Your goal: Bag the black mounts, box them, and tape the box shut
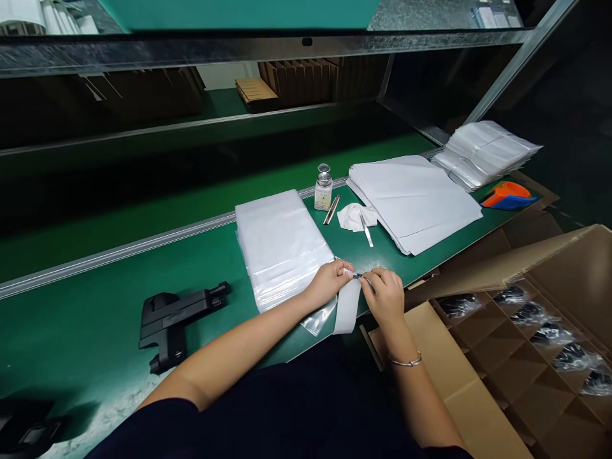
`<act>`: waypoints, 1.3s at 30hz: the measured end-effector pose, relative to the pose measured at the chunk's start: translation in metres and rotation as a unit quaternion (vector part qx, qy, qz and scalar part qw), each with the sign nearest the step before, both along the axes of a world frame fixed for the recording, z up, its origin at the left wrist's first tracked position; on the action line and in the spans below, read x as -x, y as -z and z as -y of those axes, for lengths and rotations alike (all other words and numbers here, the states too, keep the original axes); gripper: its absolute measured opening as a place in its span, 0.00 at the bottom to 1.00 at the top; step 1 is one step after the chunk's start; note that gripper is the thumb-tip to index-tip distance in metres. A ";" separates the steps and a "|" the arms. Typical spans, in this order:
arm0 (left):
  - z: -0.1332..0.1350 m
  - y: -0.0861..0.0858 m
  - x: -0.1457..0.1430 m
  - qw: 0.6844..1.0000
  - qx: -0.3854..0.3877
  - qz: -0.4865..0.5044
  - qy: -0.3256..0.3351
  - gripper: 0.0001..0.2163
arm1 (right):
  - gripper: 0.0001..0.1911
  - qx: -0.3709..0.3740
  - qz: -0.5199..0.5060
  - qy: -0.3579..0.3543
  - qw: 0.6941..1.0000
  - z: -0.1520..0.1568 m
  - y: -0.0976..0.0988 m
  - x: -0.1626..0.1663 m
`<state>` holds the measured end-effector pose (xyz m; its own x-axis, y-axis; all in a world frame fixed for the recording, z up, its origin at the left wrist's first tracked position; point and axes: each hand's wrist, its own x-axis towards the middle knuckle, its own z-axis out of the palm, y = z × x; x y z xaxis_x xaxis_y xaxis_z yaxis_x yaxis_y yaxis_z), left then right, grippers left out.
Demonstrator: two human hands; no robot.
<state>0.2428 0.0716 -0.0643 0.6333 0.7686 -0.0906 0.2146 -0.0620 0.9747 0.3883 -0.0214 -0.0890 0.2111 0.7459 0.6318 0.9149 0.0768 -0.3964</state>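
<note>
My left hand (329, 280) is closed in a pinch above the front edge of the bench, with a bit of white showing between thumb and forefinger. Facing it, my right hand (385, 293) pinches a small dark-and-silver piece (357, 275), too small to name, which spans the gap between both sets of fingertips. A white paper strip (348, 309) hangs down below the fingers, over the bench edge. Under my left wrist lies a stack of clear plastic bags (287, 236). Tweezers (366, 231) rest on a crumpled white cloth (351, 218) just beyond my hands.
On the green bench (201, 255) lie a black plastic device (179, 322), a pump bottle (324, 190), a slim metal tool (331, 210), white sheets (415, 197) and more bags (488, 153). An orange-and-blue object (509, 194) sits far right. A divided carton (507, 344) holds bagged black items.
</note>
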 end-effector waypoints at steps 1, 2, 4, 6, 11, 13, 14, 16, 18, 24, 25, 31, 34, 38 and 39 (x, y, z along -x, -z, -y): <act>0.000 -0.001 0.000 1.000 -0.015 -0.009 0.001 0.06 | 0.08 -0.011 0.033 0.007 0.999 0.001 0.000 0.001; 0.000 -0.003 -0.001 0.999 -0.027 -0.017 0.001 0.06 | 0.07 -0.024 0.057 0.011 0.998 0.002 0.000 0.002; 0.002 -0.005 -0.001 0.998 -0.047 -0.030 0.003 0.06 | 0.05 -0.050 0.082 0.015 0.995 0.004 -0.001 0.003; 0.003 -0.008 0.000 0.997 -0.066 -0.045 0.011 0.07 | 0.05 -0.064 0.073 0.011 0.995 0.006 -0.001 0.004; -0.007 -0.020 0.001 0.981 -0.174 -0.077 0.042 0.15 | 0.05 -0.103 -0.228 -0.010 0.968 0.007 -0.005 0.005; -0.015 -0.026 -0.002 0.967 -0.226 -0.096 0.062 0.17 | 0.09 -0.105 -0.448 -0.012 0.888 -0.003 -0.007 0.003; -0.018 -0.028 -0.003 0.959 -0.247 -0.121 0.072 0.18 | 0.11 -0.085 -0.545 -0.026 0.833 -0.010 -0.007 0.003; -0.023 -0.035 -0.001 0.937 -0.275 -0.200 0.080 0.22 | 0.16 -0.013 -0.671 -0.066 0.739 -0.026 -0.004 0.004; -0.024 -0.042 0.011 0.912 -0.293 -0.278 0.069 0.27 | 0.20 0.051 -0.703 -0.069 0.706 -0.039 0.001 0.005; -0.024 -0.074 0.124 0.892 -0.309 -0.329 -0.027 0.20 | 0.12 -0.099 -0.645 -0.019 0.758 -0.051 0.002 0.006; -0.023 -0.078 0.151 0.886 -0.304 -0.343 -0.074 0.19 | 0.11 -0.121 -0.652 -0.034 0.748 -0.051 -0.001 0.007; -0.015 -0.079 0.295 0.848 -0.236 -0.377 -0.288 0.20 | 0.09 -0.132 -0.666 -0.047 0.733 -0.065 -0.021 0.017; -0.007 -0.059 0.334 0.880 -0.206 -0.325 -0.278 0.20 | 0.06 -0.134 -0.641 -0.025 0.756 -0.078 -0.035 0.021; 0.009 -0.025 0.333 0.892 -0.199 -0.231 -0.333 0.19 | 0.05 -0.021 -0.619 -0.131 0.774 -0.086 -0.053 0.060; 0.014 -0.018 0.327 0.887 -0.196 -0.218 -0.357 0.19 | 0.06 0.019 -0.599 -0.175 0.781 -0.086 -0.056 0.080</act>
<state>-0.0838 0.0580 -0.0465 -0.0576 0.9861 0.1560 0.6867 -0.0743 0.7231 0.3086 0.0643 -0.0328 0.4122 0.9040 0.1139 -0.1887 0.2069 -0.9600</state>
